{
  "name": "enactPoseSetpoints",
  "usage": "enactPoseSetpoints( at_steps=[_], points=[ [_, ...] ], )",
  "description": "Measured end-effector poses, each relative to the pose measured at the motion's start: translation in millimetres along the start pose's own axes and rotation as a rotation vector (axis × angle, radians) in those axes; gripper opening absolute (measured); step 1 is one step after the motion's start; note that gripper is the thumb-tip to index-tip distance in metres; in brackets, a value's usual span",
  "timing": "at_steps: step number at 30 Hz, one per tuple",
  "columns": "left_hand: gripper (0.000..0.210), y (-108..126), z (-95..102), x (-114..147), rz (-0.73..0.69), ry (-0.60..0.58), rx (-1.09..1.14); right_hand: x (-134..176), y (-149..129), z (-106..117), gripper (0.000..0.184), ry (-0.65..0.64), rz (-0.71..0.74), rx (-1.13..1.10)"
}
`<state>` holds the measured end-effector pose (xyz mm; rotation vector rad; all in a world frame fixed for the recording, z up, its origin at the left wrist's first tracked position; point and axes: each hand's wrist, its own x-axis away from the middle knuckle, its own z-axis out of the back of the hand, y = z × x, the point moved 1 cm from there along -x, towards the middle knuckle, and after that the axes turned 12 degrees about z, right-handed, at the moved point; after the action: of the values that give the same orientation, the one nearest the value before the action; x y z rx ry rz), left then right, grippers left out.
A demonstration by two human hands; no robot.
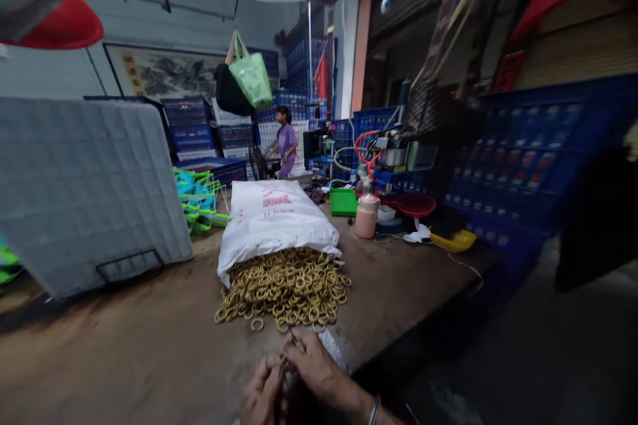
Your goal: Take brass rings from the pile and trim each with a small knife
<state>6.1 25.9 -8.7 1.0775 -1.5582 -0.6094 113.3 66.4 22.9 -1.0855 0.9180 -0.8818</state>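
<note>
My left hand is at the bottom edge of the view, its fingers pinched on what looks like a small gold-coloured ring. Close against it, my right hand is closed on a thin, dark, pointed tool, whose exact kind I cannot make out. Both hands meet at the near edge of the table. Just beyond them lies a heap of gold-coloured rings, spilling from the mouth of a white woven sack with red print.
A grey upright panel stands at left beside green and blue pieces. On the brown table are a pink bottle, a green tray and a yellow scoop. Blue crates rise at right; a person is behind.
</note>
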Motion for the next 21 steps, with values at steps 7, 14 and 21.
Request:
enactPoseSetpoints(
  at_steps=[7, 14, 21],
  points=[
    [0.032, 4, -5.5, 13, 0.004, -0.042, 0.028, 3, -6, 12, 0.018, -0.035, 0.061, -0.017],
    [0.028, -2, -10.0, 17, 0.085, -0.064, 0.068, 11, 3, 17, 0.018, -0.029, 0.036, -0.08],
    [0.026, -4, -13.5, 16, 0.097, -0.124, 0.126, 12, 20, 18, 0.019, -0.032, 0.014, -0.131]
  ],
)
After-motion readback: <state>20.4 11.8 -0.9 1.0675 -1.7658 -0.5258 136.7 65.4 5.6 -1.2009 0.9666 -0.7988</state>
